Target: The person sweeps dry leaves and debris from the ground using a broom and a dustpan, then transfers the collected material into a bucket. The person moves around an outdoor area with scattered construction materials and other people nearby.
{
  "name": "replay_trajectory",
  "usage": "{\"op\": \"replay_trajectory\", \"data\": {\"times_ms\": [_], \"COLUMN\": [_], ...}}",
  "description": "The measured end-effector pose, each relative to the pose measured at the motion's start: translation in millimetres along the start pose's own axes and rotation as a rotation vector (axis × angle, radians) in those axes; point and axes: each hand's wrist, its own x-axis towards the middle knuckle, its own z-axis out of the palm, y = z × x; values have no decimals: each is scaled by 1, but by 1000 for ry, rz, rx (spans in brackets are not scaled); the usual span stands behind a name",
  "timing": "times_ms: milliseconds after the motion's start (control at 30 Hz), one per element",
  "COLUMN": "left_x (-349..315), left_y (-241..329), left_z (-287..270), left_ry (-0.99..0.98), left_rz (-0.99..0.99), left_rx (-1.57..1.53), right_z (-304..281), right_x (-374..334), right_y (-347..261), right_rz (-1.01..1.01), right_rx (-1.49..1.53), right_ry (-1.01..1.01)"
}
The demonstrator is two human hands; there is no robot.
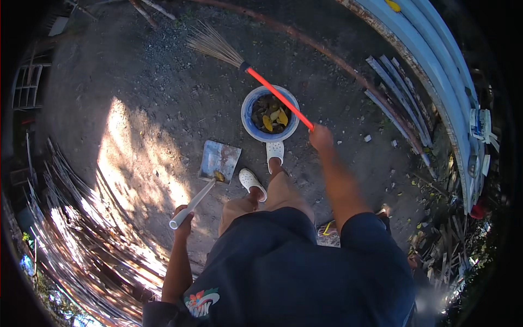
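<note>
Dirt ground [180, 76], partly sunlit. Left hand [184, 222]: fingers wrapped round white-handled dustpan [218, 158]. Right hand [321, 137]: fingers gripping red-handled broom [266, 83], slanting above bucket [247, 127] of leaves [267, 123].

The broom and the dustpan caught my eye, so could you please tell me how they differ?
The broom has an orange-red handle, while the dustpan has a whitish one. The broom is in the right hand, the dustpan in the left hand. The broom ends in splayed, thin bristles; the dustpan ends in a broad pan. Both have straight handles.
</note>
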Motion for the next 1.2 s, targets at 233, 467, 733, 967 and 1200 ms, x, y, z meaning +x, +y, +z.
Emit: {"op": "replay_trajectory", "data": {"times_ms": [233, 467, 733, 967, 1200], "left_x": [4, 23, 27, 33, 43], "left_y": [68, 99, 98, 56, 22], "left_z": [30, 49, 48, 35, 1], "left_ry": [97, 121, 112, 159, 55], "left_rz": [-252, -307, -266, -240, -61], "left_rx": [34, 58, 102, -47, -11], "right_z": [32, 102, 142, 131, 127], "right_x": [116, 156, 180, 126, 12], "right_y": [4, 4, 13, -56, -95], "right_rz": [-27, 48, 203, 154, 281], "right_rx": [-28, 34, 269, 406, 432], "right_ry": [-101, -163, -150, -214, -62]}}
